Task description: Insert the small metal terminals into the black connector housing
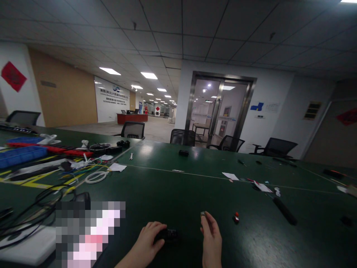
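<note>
**On the green bench, a black block under my left hand and a small piece in my right**

Low in the view, close in front of me on the bench [156, 190], the black block [172, 234] lies between my two hands, but much nearer the left one. My left hand [151, 235] is closed over its left end, fingers along the far side and thumb along the near side. The block's long axis seems to run left to right, so its free end points toward my right hand; dark on dark, its finer shape is hard to make out.

My right hand [211, 234] stands well apart from it, upright, with thumb and fingertips pinched on a small pale piece [202, 213]. That piece sits to the right of the block and a little farther from me, with bare bench showing between the two. How high I hold it above the surface, I cannot tell, and it is too small for me to read its long axis.

Right of my right hand, near but not touching, lies a small red-and-white item [236, 217]. Farther right is a black-handled tool [284, 211], slanting away from me toward the left, out of contact with either hand.
</note>
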Demonstrator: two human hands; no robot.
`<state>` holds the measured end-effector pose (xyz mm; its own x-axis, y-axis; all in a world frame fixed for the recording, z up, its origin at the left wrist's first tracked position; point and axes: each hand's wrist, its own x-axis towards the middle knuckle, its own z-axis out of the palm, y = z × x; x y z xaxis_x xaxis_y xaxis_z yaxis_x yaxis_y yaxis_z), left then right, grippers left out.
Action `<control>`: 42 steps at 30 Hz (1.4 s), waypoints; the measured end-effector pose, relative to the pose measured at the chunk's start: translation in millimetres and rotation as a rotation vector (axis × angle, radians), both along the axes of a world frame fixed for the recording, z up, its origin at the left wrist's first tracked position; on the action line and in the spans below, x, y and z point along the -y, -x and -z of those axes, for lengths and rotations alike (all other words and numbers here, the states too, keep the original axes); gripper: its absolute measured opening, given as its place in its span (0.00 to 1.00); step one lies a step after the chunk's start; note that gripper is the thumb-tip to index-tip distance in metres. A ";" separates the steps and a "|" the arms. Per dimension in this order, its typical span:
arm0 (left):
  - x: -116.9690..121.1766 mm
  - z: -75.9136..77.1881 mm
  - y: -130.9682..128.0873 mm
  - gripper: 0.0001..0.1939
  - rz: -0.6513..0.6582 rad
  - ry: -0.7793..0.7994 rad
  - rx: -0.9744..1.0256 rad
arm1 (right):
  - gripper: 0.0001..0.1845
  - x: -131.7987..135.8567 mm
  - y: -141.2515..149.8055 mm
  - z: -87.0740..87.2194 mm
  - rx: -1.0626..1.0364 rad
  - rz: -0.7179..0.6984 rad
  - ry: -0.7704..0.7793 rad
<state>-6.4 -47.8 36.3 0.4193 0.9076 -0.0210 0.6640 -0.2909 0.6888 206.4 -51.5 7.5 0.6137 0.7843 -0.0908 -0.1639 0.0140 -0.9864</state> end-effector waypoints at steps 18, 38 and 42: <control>-3.5 6.3 0.3 0.21 0.008 0.005 0.006 | 0.28 -0.2 3.7 -3.1 -0.006 -0.045 0.031; -7.1 16.4 1.2 0.21 0.001 -0.042 0.026 | 0.14 16.2 33.4 -18.6 0.627 -0.615 0.029; -6.3 15.3 1.2 0.22 0.001 -0.037 0.026 | 0.13 18.9 39.3 -18.7 0.813 -0.679 0.051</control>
